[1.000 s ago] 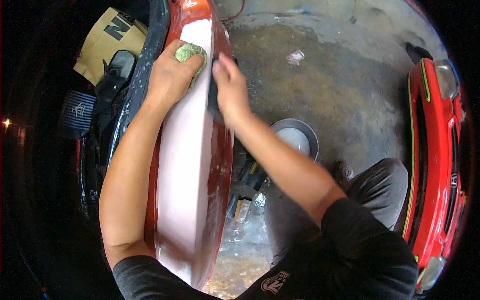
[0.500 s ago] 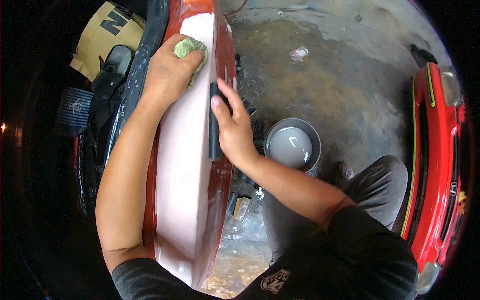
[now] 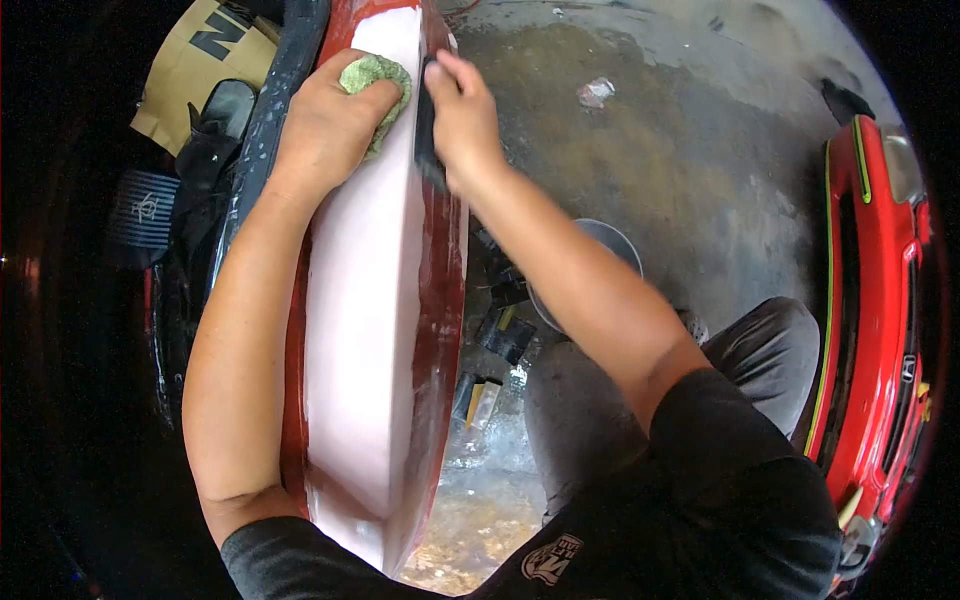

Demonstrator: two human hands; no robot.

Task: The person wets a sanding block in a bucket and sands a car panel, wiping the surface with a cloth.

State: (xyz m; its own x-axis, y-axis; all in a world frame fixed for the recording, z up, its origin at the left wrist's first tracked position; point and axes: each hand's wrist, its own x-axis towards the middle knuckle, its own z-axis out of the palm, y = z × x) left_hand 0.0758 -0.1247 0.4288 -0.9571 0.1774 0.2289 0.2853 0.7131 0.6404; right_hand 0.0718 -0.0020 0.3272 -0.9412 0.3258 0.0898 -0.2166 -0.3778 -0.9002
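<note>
A long reddish-brown car body panel with a wide pale pink-white coating (image 3: 355, 300) runs up the view. Near its far end my left hand (image 3: 322, 125) is closed around a crumpled light-green cloth (image 3: 378, 75), which rests against the pale surface. My right hand (image 3: 468, 115) grips a long black sanding block (image 3: 426, 135) and holds it upright along the panel's right edge. The fingers wrap the block's right side, and motion blurs the hand a little. What lies under the block's working face is hidden.
A grey bucket (image 3: 605, 236), partly covered by my right forearm, stands on the wet concrete floor (image 3: 680, 150). Several dark blocks (image 3: 505, 335) lie beside the panel. A red car bumper (image 3: 860, 350) is at the right; cardboard (image 3: 180, 75) and a sandal (image 3: 228, 108) are at the left.
My right hand has slid the sanding block up along the panel's edge, away from me. My right forearm now covers much of the bucket. My left hand stays on the cloth.
</note>
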